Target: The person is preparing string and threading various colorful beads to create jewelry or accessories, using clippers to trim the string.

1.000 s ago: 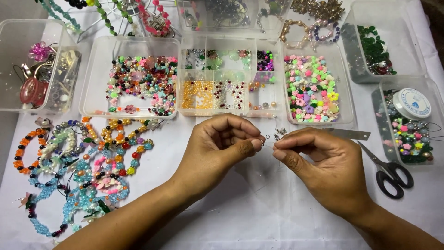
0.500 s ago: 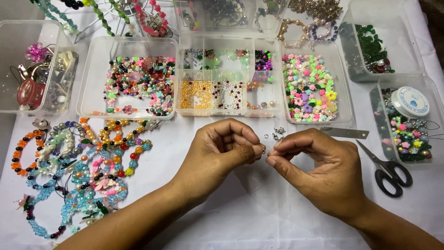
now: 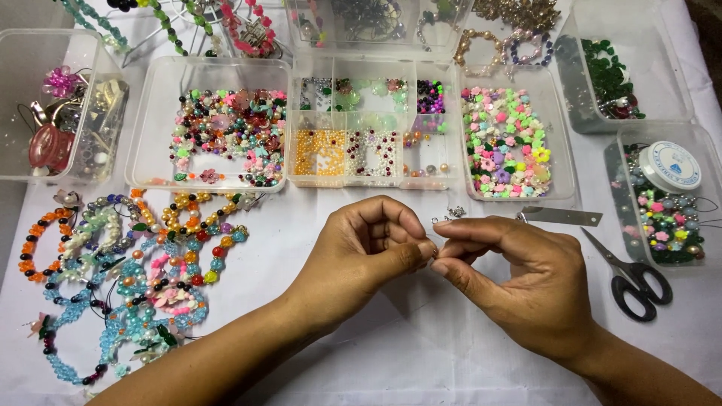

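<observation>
Both hands (image 3: 436,259) pinching tiny clasp (image 3: 434,254)

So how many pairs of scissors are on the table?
1: black-handled scissors lie right of the right hand, beside the spool container. More could be hidden in boxes.

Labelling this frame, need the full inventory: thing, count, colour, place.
tablecloth: one, white, under everything.
mixed-bead box: one, clear, multicoloured beads, upper left of centre.
divided bead box: one, clear, orange, white, green and purple beads, top centre.
flower-bead box: one, clear, pastel flowers, right of centre.
green-bead box: one, clear, top right.
thread-spool box: one, clear, white spool and beads, far right.
trinket box: one, clear, far left.
beaded bracelets: a pile, count unclear, orange, blue, pink, lower left.
scissors: one, black-handled, right.
small metal findings: a few, silver, above the hands.
left hand: fingers pinched, meeting the right.
right hand: fingers pinched; the item is too small to identify.
</observation>
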